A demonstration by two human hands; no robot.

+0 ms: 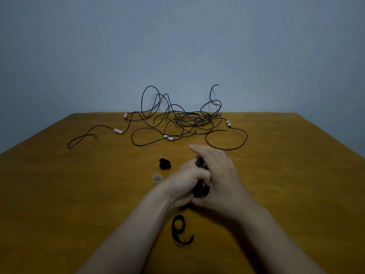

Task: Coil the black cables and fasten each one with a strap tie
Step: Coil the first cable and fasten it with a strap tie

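Nearest, flat on the brown table (59, 194), a small black loop (180, 230) with a curled tail, lying free just below the wrists; too dark to tell whether cable or strap. Just beyond it, both forearms coming in from the lower corners and meeting above the middle of the table. Left hand (187, 182) with fingers curled tight round a black bundle (201, 187) of coiled cable, held up between the two palms. Right hand (219, 175) laid over the far side of that same bundle and touching it, forefinger stretched forward and blurred; cannot tell whether gripping or merely pressing, since the underside is hidden. A dark end poking out at the top, between the two hands. Left of the hands, near the left knuckles, a pale strap loop (157, 179) standing on its edge, and a little farther back a black strap tie (165, 163) curled up on the wood, apart from both hands. Farther still, well apart from all this, a loose tangle of black cables (187, 119) sprawled across the back edge of the table, several loops rising up against the wall (177, 46), long strands trailing out left and right. Small white tags (168, 137) with red marks fixed here and there along the strands. Behind everything, plain grey-blue, dimly lit.
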